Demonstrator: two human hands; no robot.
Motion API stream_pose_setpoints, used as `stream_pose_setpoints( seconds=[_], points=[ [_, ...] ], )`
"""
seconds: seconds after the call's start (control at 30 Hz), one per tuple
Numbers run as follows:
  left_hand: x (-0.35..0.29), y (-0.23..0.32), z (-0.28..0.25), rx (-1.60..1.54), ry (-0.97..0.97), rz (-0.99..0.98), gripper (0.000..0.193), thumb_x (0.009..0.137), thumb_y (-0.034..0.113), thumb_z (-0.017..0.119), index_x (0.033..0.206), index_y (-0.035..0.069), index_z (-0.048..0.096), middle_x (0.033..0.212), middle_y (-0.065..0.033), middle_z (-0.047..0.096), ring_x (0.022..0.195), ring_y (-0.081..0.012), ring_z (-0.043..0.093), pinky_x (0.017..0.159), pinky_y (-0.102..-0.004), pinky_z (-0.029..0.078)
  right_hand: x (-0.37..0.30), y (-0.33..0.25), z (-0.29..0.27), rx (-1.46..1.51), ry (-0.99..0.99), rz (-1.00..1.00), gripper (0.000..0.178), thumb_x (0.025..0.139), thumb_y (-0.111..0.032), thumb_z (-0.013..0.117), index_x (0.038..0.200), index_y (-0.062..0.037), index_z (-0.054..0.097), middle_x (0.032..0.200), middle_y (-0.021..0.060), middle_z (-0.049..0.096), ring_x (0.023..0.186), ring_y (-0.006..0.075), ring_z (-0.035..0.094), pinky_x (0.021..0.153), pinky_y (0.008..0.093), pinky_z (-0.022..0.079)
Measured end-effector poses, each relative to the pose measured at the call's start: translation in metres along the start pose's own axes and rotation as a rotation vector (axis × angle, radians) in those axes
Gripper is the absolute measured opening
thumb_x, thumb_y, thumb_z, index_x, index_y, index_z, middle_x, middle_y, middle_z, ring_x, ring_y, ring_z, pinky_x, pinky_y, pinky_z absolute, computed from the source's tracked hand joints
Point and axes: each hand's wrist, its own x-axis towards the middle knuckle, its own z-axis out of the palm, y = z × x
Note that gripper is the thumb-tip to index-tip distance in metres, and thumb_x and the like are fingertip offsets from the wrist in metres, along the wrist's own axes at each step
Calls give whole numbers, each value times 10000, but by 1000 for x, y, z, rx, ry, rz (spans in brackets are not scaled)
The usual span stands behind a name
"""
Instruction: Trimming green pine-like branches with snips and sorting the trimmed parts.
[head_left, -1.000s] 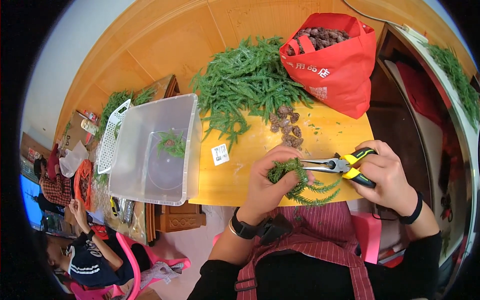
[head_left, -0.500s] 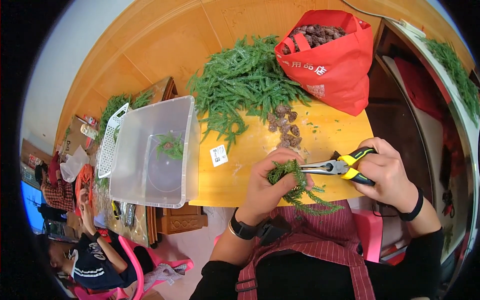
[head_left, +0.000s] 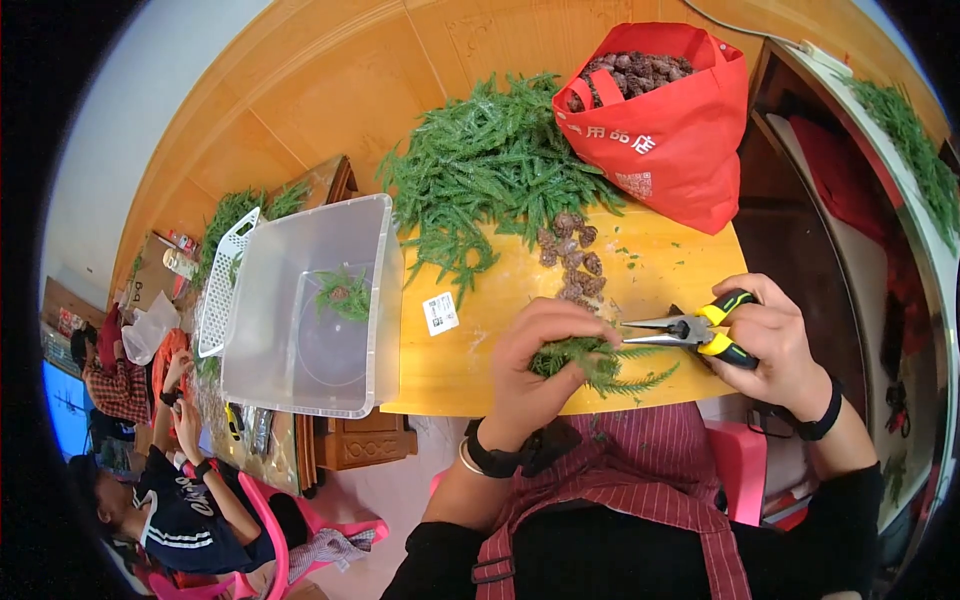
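Observation:
My left hand (head_left: 535, 365) is closed around a small bunch of green artificial pine sprigs (head_left: 590, 362), above the near edge of the yellow table. Some of the bunch is hidden by my fingers. In my right hand (head_left: 772, 330) are long-nose pliers (head_left: 690, 330) with yellow and black handles. Their jaws are parted and point left toward the sprigs, apart from them or just beside my left fingertips. Several brown pine cones (head_left: 572, 258) lie on the table beyond my left hand.
A heap of green pine sprigs (head_left: 500, 165) covers the back of the table (head_left: 470, 365). A red bag (head_left: 660, 130) of pine cones stands at back right. Left is a clear plastic bin (head_left: 300, 375) holding one sprig with a cone. A white label (head_left: 440, 313) lies nearby. Other people sit farther left.
The pliers' jaws have come off the sprigs, parted and moved slightly right. My left hand has turned a little with the bunch. At far left, a person's arms have moved.

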Motion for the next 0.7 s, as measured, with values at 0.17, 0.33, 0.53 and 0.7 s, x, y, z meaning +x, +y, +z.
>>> stream_pose_setpoints(
  seconds=[0.17,0.33,0.53,0.7],
  points=[
    [-1,7,1,61,32,97,276,713,80,742,918,23,567,903,-139,612,785,-259,636,697,-317,516,-6,1,-1,-48,-21,3,183,526,-53,690,654,-26,562,690,88,592,892,338,573,741,393,461],
    [1,7,2,30,-7,242,310,673,2,747,912,16,548,919,-158,601,853,-342,641,722,-415,557,-4,-1,-2,-88,-2,-64,185,520,-82,683,661,-34,573,717,68,611,914,333,572,762,419,434],
    [-1,9,5,-31,-9,258,298,684,9,742,905,7,543,920,-164,595,847,-360,639,727,-442,556,-3,-1,0,-109,2,-101,182,520,-88,681,653,-39,566,696,60,596,899,320,570,731,411,430],
    [-2,10,6,-102,-7,230,300,683,-8,738,915,6,549,932,-166,590,862,-363,636,738,-452,552,-2,-2,-3,-118,-2,-119,201,532,-121,695,614,-45,527,718,56,589,861,299,579,693,393,442]
  ],
)
